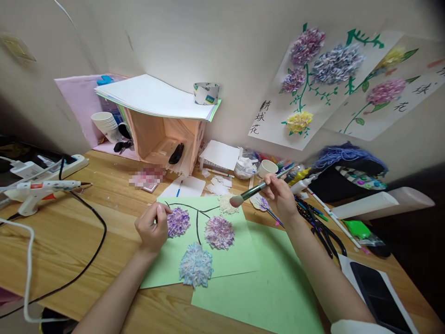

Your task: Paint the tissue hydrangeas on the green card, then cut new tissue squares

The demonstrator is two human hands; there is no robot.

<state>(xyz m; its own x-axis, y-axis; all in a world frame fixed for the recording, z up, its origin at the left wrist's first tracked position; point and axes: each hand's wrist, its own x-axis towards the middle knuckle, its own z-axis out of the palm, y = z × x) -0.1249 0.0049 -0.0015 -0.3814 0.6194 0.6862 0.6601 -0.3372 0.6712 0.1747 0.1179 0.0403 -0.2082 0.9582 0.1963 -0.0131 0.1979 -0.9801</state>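
Observation:
My right hand grips a dark-handled makeup brush. Its soft bristles reach the cream paper flower at the top right of a light green sheet. On the sheet's left edge rests my left hand, curled into a fist beside a purple flower; anything inside its fingers is hidden. A pink-purple flower lies right of centre, and a pale blue flower sits below. Black drawn stems run between the flowers.
Another green sheet lies partly underneath. A hot glue gun and cables are at left. Black scissors, markers and a phone-like black object lie at right. A peach box stands behind; flower pictures hang on the wall.

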